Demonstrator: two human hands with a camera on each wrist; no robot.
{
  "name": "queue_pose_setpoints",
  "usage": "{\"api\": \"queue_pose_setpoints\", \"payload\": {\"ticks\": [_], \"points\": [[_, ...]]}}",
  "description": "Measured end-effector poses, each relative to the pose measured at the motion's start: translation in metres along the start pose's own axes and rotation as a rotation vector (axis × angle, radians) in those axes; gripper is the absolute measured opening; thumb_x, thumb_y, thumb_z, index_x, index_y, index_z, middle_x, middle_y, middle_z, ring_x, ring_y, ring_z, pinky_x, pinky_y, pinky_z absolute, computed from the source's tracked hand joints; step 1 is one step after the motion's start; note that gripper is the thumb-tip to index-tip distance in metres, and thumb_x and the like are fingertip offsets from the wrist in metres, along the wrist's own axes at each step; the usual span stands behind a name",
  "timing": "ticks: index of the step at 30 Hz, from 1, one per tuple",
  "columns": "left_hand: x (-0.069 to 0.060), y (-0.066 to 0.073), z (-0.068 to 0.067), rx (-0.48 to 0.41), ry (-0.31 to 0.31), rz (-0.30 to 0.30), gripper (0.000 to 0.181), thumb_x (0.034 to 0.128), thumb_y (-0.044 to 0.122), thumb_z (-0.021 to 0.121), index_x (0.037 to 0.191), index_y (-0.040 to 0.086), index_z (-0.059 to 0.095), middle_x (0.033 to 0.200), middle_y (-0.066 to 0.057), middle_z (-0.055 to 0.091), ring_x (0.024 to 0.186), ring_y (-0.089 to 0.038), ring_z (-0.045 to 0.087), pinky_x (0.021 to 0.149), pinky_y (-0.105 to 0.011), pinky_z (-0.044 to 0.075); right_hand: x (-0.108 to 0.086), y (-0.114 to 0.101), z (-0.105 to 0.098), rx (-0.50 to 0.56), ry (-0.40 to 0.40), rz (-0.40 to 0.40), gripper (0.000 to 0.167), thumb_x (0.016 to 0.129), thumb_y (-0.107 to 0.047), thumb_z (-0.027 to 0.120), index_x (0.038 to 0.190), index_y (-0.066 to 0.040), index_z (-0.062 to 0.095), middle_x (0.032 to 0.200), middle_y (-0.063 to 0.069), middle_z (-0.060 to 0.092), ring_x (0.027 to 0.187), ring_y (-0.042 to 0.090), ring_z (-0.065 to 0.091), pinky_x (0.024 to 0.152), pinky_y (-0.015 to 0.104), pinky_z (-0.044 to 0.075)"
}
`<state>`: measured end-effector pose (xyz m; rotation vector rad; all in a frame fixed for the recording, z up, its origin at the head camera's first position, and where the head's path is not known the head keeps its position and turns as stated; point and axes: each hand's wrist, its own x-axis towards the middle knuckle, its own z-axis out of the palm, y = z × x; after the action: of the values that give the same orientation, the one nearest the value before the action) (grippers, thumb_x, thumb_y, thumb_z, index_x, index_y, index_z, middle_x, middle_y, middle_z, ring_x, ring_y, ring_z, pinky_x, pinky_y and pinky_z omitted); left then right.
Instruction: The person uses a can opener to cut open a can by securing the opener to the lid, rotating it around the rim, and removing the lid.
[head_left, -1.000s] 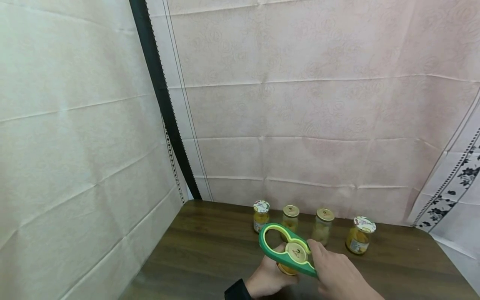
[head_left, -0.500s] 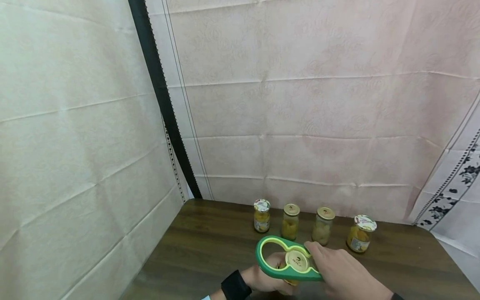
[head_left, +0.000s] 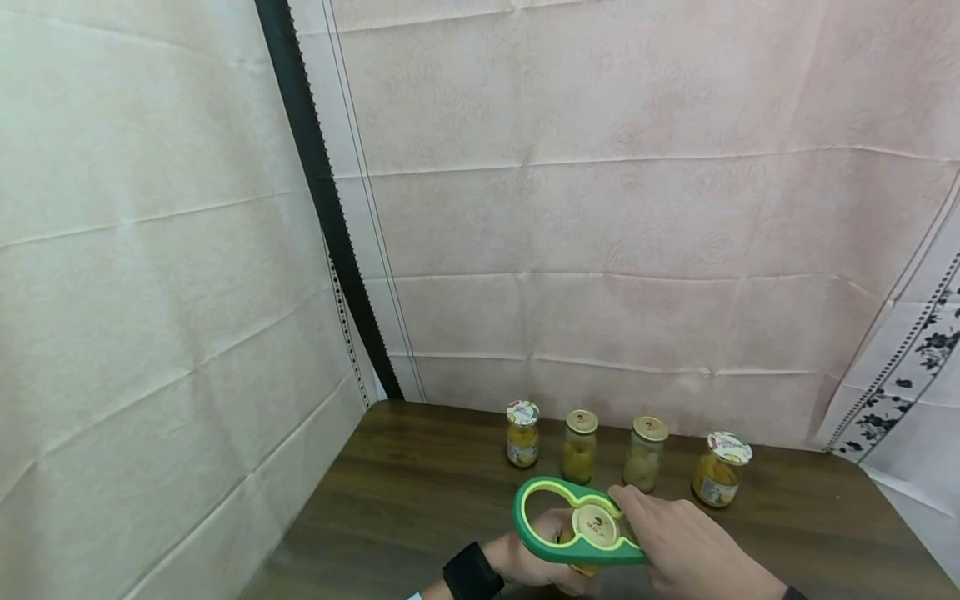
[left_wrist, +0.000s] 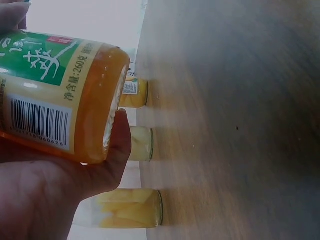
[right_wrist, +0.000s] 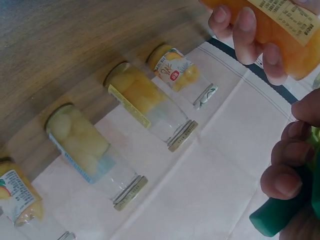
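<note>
A jar (left_wrist: 60,92) is being gripped by the left hand (head_left: 531,560); around its lid (head_left: 595,525), an opener (head_left: 572,552) is being clasped by the right hand (head_left: 678,537).

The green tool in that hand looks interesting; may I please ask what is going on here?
A person's left hand grips a clear glass jar with orange contents, while the right hand holds a green plastic tool with a yellow-green lining. An opening of the tool sits around a round gold lid; whether that lid has loosened cannot be told. Four more lidded glass jars stand in a row beyond the hands on the dark brown wooden table.
</note>
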<state>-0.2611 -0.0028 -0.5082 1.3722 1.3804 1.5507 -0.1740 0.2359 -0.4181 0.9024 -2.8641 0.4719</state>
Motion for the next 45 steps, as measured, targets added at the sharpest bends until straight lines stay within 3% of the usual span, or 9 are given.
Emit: {"api": "queue_pose_setpoints", "payload": {"ticks": [8, 13, 16, 19, 27, 31, 35, 40, 45], "points": [[-0.002, 0.003, -0.003, 0.044, -0.020, -0.019, 0.056, 0.1064, 0.015, 0.066, 0.150, -0.013, 0.044, 0.132, -0.043, 0.051, 0.121, 0.006, 0.058, 0.120, -0.029, 0.045, 0.002, 0.000, -0.001, 0.017, -0.003, -0.010, 0.065, 0.080, 0.000, 0.084, 0.133, -0.024, 0.054, 0.094, -0.022, 0.053, 0.070, -0.009, 0.047, 0.060, 0.018, 0.044], [-0.004, 0.004, -0.006, 0.047, -0.049, -0.099, 0.051, 0.1046, 0.004, 0.063, 0.149, -0.013, 0.044, 0.134, -0.046, 0.050, 0.115, 0.006, 0.060, 0.116, -0.026, 0.048, 0.003, 0.000, -0.003, 0.037, -0.037, 0.023, 0.065, 0.081, -0.001, 0.084, 0.136, -0.021, 0.054, 0.096, -0.022, 0.055, 0.071, -0.009, 0.049, 0.061, 0.018, 0.045], [-0.006, 0.005, -0.007, 0.070, -0.036, -0.169, 0.053, 0.1017, -0.003, 0.063, 0.152, -0.006, 0.045, 0.140, -0.044, 0.051, 0.113, 0.007, 0.062, 0.112, -0.023, 0.049, 0.002, 0.002, -0.005, 0.006, 0.007, 0.023, 0.067, 0.081, -0.007, 0.087, 0.139, -0.019, 0.055, 0.100, -0.022, 0.059, 0.075, -0.010, 0.052, 0.062, 0.020, 0.046], [-0.009, 0.007, -0.006, 0.076, -0.005, -0.198, 0.057, 0.1019, -0.001, 0.065, 0.155, 0.001, 0.045, 0.146, -0.040, 0.051, 0.116, 0.006, 0.063, 0.110, -0.023, 0.050, 0.001, 0.003, -0.005, -0.034, 0.086, 0.000, 0.068, 0.081, -0.012, 0.089, 0.140, -0.019, 0.055, 0.100, -0.023, 0.061, 0.077, -0.011, 0.054, 0.061, 0.021, 0.046], [-0.023, 0.008, -0.007, 0.000, 0.046, -0.207, 0.050, 0.1033, 0.008, 0.068, 0.147, -0.005, 0.048, 0.136, -0.046, 0.048, 0.109, 0.004, 0.065, 0.106, -0.023, 0.054, -0.004, 0.010, -0.001, -0.085, 0.185, -0.009, 0.077, 0.069, 0.009, 0.079, 0.139, -0.012, 0.055, 0.084, -0.022, 0.055, 0.068, -0.010, 0.045, 0.055, 0.020, 0.039], [-0.024, 0.008, -0.009, 0.033, 0.086, -0.205, 0.046, 0.1019, 0.006, 0.070, 0.144, 0.001, 0.053, 0.134, -0.037, 0.056, 0.110, 0.004, 0.065, 0.105, -0.024, 0.054, -0.004, 0.012, 0.001, -0.099, 0.212, -0.029, 0.077, 0.069, 0.008, 0.080, 0.139, -0.012, 0.055, 0.082, -0.023, 0.054, 0.068, -0.011, 0.045, 0.055, 0.020, 0.039], [-0.026, 0.007, -0.010, 0.049, 0.101, -0.186, 0.052, 0.1022, 0.006, 0.071, 0.150, 0.010, 0.052, 0.138, -0.035, 0.056, 0.113, 0.002, 0.065, 0.106, -0.026, 0.055, -0.006, 0.012, 0.002, -0.089, 0.179, -0.009, 0.078, 0.070, 0.008, 0.079, 0.141, -0.011, 0.053, 0.081, -0.022, 0.054, 0.067, -0.010, 0.043, 0.055, 0.020, 0.038], [-0.035, 0.004, -0.015, 0.087, 0.134, -0.190, 0.058, 0.1055, 0.012, 0.069, 0.158, 0.023, 0.044, 0.144, -0.023, 0.059, 0.122, 0.001, 0.062, 0.112, -0.025, 0.050, -0.008, 0.016, 0.003, -0.070, 0.123, 0.067, 0.075, 0.072, 0.006, 0.079, 0.141, -0.011, 0.054, 0.086, -0.020, 0.058, 0.069, -0.008, 0.045, 0.057, 0.022, 0.042], [-0.049, -0.003, -0.025, 0.082, 0.224, -0.209, 0.068, 0.1083, 0.020, 0.066, 0.165, 0.030, 0.028, 0.150, -0.005, 0.058, 0.136, -0.013, 0.059, 0.114, -0.026, 0.048, -0.011, 0.022, 0.006, -0.100, 0.165, 0.067, 0.074, 0.069, 0.007, 0.080, 0.138, -0.012, 0.057, 0.090, -0.018, 0.063, 0.071, -0.007, 0.048, 0.059, 0.023, 0.044]]}}
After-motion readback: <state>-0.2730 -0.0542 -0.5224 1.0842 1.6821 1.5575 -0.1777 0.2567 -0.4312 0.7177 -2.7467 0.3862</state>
